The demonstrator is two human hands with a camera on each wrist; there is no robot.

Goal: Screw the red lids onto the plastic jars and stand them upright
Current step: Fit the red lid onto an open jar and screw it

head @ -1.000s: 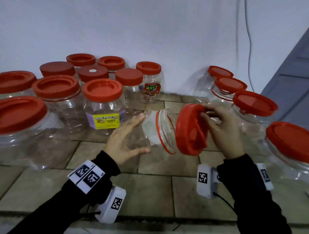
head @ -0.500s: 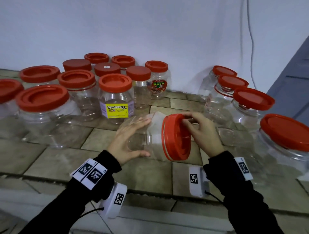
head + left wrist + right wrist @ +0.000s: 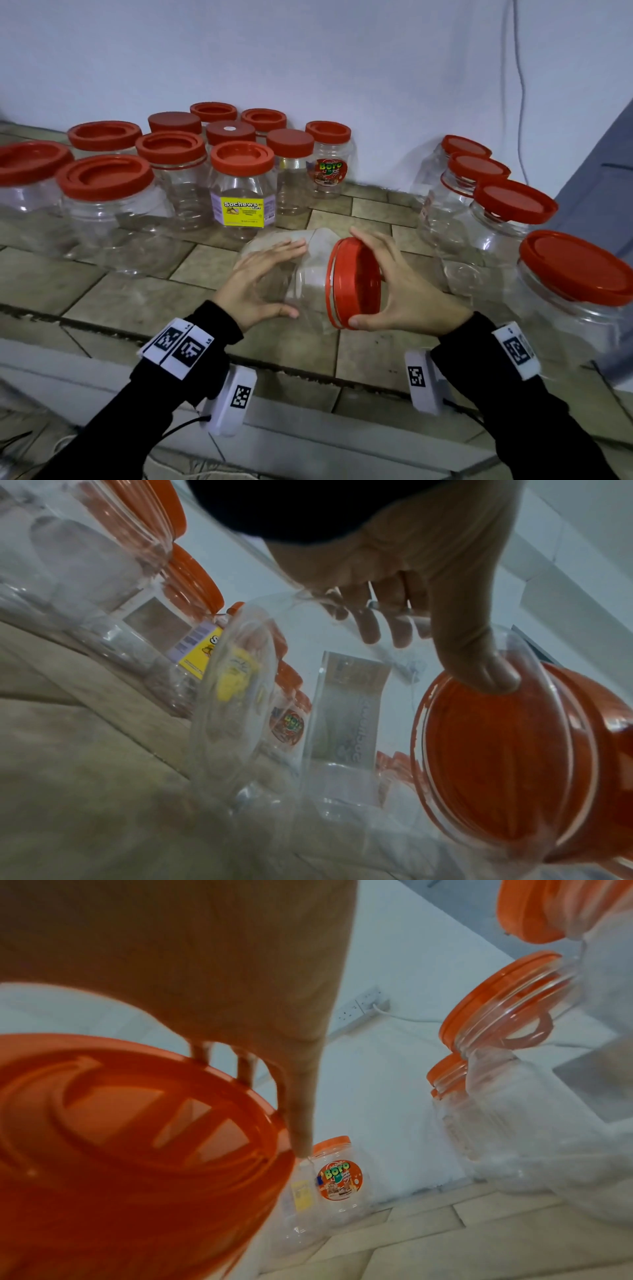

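Nearest, on tiles [image 3: 154,298]: L hand [image 3: 260,287] wraps clear jar [image 3: 310,274], lying sideways, to steady it; R hand [image 3: 407,291], grip clamped on red lid [image 3: 356,281] at jar's mouth, prob. twisting. Behind jar: capped jars [image 3: 243,192] upright.

Up top, the head view looks forward and down from the near edge of the tiled surface [image 3: 205,270] toward the far white wall [image 3: 308,51]. It is a wide view, with both forearms coming in from the near side. The left wrist view peers out from under the left hand [image 3: 394,561], low over the tiles and pressed close to the clear jar [image 3: 342,791], facing far and right. The right wrist view sits under the right hand [image 3: 205,961], hard up against the red lid [image 3: 120,1137], aimed at the far wall. All three catch that lid and the Boro jar [image 3: 329,171].
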